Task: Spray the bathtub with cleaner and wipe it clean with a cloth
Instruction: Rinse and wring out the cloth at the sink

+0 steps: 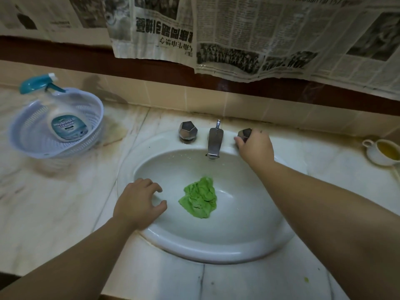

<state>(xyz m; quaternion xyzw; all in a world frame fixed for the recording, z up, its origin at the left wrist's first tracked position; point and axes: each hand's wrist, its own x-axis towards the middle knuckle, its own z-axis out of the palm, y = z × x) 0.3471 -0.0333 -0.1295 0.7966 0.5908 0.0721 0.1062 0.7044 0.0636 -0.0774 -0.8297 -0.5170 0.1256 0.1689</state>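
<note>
A crumpled green cloth (199,198) lies in the bottom of the white oval basin (216,245). My left hand (136,202) rests on the basin's left rim, fingers loosely curled and holding nothing, a short way left of the cloth. My right hand (255,146) grips the right faceted metal tap knob (244,133). The metal spout (215,142) stands in the middle, with the left knob (187,130) untouched. The spray bottle of household cleaner (62,113), with a teal trigger head, leans inside a white plastic colander (32,144) at the left.
The marble counter (65,202) surrounds the basin and shows brown stains near the wall. A white cup (383,151) with yellow liquid stands at the right edge. Newspaper sheets (259,35) hang over the wall above the tiled backsplash.
</note>
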